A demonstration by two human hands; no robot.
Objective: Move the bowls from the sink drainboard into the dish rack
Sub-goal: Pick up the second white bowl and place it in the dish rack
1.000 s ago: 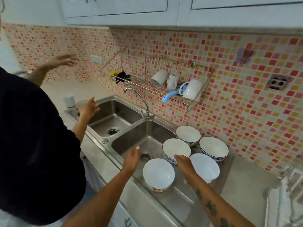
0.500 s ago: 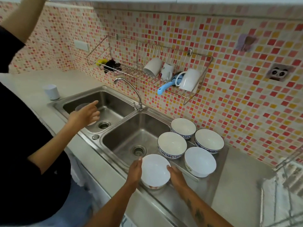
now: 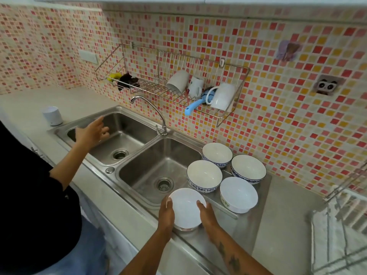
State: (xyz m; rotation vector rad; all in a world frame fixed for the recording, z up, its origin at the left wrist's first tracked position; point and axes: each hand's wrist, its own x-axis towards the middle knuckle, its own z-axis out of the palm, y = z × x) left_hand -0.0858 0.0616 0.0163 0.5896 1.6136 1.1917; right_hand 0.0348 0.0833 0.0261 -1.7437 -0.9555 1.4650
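Several white bowls stand on the steel drainboard (image 3: 256,219) right of the sink. The nearest bowl (image 3: 186,208) is plain white, and both my hands hold it by its sides: my left hand (image 3: 166,213) on its left, my right hand (image 3: 206,214) on its right. Behind it stand a blue-patterned bowl (image 3: 204,178), a plain white bowl (image 3: 238,194) and two more blue-rimmed bowls (image 3: 217,154) (image 3: 248,168). A wire dish rack (image 3: 337,231) stands on the counter at the far right, partly out of frame.
Another person in a black top stands at my left, one hand (image 3: 92,132) over the left sink basin (image 3: 127,135). A wall rack (image 3: 178,84) holds mugs above the tap (image 3: 156,114). A small white cup (image 3: 52,116) sits on the counter.
My hands have closed in on the nearest white bowl from both sides. The other person's hand has shifted over the left basin. The view has tilted down.
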